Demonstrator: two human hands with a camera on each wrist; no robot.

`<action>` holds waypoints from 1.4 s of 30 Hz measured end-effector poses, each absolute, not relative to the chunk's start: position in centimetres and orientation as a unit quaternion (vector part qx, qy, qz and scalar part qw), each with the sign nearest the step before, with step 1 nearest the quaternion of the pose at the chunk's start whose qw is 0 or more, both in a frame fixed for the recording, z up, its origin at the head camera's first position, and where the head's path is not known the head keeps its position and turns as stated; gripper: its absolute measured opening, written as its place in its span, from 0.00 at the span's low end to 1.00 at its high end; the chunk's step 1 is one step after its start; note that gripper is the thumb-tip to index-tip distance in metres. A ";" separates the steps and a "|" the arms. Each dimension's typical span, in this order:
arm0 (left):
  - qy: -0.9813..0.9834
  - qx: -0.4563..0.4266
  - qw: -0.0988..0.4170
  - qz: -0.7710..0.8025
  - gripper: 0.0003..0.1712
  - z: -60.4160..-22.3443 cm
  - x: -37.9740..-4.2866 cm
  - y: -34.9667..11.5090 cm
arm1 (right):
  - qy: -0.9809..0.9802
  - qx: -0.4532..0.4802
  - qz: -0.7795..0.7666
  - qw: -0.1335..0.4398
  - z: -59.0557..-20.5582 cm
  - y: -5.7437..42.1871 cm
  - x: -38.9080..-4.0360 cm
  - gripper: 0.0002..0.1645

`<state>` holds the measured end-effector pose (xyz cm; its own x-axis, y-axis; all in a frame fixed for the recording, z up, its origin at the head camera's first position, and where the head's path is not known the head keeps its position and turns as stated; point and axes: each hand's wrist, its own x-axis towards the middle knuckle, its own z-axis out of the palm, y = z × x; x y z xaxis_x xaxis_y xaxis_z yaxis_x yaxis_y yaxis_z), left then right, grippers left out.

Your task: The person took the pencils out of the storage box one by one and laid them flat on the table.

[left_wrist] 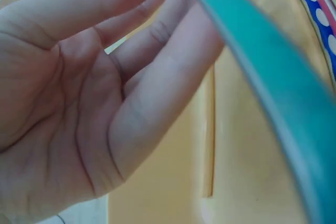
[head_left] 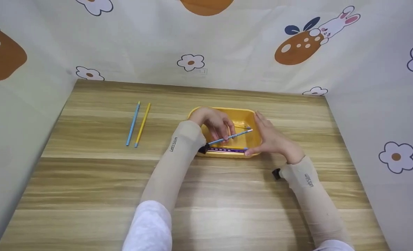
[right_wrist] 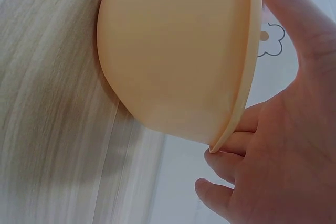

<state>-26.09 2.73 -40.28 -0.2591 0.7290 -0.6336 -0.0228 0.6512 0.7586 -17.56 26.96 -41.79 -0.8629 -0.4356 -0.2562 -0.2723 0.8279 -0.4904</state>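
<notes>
Over a yellow plastic bin (head_left: 227,109) in the head view, my left hand (head_left: 213,122) pinches a blue pencil (head_left: 236,134) between its fingertips. The pencil slants across the bin's opening, and its near part looks large and teal close to the left wrist camera. My right hand (head_left: 275,140) grips the bin's right end, thumb at the front corner and fingers along the far side of the rim (right_wrist: 253,40). Inside the bin lie more pencils, among them a purple patterned one (head_left: 227,150) along the front wall and a yellow one (left_wrist: 209,129) on the floor.
Left of the bin, a blue pencil (head_left: 133,123) and a yellow pencil (head_left: 142,125) lie nearly side by side on the wood-grain table (head_left: 98,188). Printed cloth walls (head_left: 140,42) stand round the table's back and sides.
</notes>
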 end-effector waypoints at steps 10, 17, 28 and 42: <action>0.719 0.248 0.508 0.404 0.10 -39.8 -25.9 1.3 | 0.937 -0.185 -0.235 0.183 -41.9 27.0 -17.6 0.88; 0.722 0.252 0.467 0.445 0.12 -39.6 -25.5 0.5 | 0.937 -0.191 -0.229 0.184 -41.9 26.8 -17.7 0.87; 0.727 0.240 0.416 0.491 0.15 -39.1 -25.5 -0.6 | 0.937 -0.196 -0.228 0.179 -42.1 27.2 -17.7 0.88; 0.727 0.213 0.335 0.561 0.18 -38.6 -25.3 -3.1 | 0.935 -0.196 -0.234 0.180 -42.0 27.0 -17.7 0.88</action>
